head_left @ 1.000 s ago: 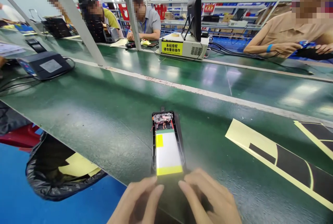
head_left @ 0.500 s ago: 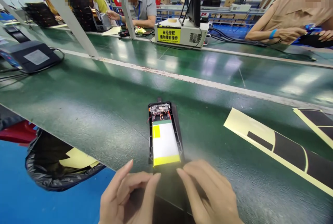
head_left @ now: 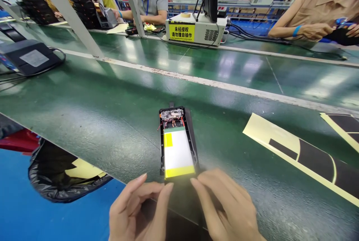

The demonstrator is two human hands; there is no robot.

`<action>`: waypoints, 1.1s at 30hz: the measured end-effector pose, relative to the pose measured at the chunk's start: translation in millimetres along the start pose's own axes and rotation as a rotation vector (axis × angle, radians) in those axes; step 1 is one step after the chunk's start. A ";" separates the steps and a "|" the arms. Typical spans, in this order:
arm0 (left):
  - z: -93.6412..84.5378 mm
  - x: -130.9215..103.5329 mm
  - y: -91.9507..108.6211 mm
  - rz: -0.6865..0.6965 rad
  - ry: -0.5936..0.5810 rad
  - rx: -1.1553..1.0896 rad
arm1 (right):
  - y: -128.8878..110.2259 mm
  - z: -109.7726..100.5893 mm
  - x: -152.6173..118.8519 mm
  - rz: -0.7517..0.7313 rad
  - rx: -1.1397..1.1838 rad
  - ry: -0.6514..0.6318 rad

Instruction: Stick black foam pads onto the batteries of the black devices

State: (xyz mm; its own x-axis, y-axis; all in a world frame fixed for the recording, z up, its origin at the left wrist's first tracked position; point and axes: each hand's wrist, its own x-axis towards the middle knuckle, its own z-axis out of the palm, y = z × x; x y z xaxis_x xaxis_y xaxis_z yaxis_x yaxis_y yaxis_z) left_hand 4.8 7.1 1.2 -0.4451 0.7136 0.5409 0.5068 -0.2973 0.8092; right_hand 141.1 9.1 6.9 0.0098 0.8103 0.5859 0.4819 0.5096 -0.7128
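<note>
An open black device case [head_left: 192, 136] lies on the green belt [head_left: 112, 121], pointing away from me. Inside it sit a white battery [head_left: 178, 151] with yellow tape at its near end and a small circuit board [head_left: 171, 114] with red wires at its far end. My left hand [head_left: 134, 211] and my right hand [head_left: 224, 207] rest just short of the case's near end. Both pinch the edges of a dark flat sheet [head_left: 182, 200] that lies between them and touches the case. My left thumb is raised.
Yellow backing sheets [head_left: 280, 140] with black shapes lie to the right. A black bin bag [head_left: 53, 173] hangs below the table edge on the left. Across the belt are a white machine [head_left: 196, 30] with a monitor, a slanted metal post [head_left: 70, 13], a black box [head_left: 28, 58] and several seated people.
My left thumb has lifted and the left hand has spread a little. The case sits slightly higher in view. My right hand has hardly moved.
</note>
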 end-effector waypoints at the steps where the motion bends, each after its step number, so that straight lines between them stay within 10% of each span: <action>1: -0.7 0.2 -0.8 0.005 -0.012 -0.003 | -0.2 0.0 0.5 -0.005 0.000 -0.003; 25: -21.1 29.3 -32.3 0.020 -0.390 0.290 | 13.7 -2.5 6.4 0.128 -0.438 -0.122; 33: -26.5 106.0 -55.8 -0.222 -0.489 0.249 | 22.5 -33.8 26.1 0.338 -0.257 -0.228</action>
State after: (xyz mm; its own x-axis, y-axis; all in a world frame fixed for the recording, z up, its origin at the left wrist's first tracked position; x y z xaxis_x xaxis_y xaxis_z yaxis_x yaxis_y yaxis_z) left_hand -90.2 82.5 19.4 -0.1981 0.9689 0.1480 0.6244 0.0083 0.7811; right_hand 181.8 31.9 19.2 0.0249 0.9756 0.2180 0.6863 0.1419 -0.7134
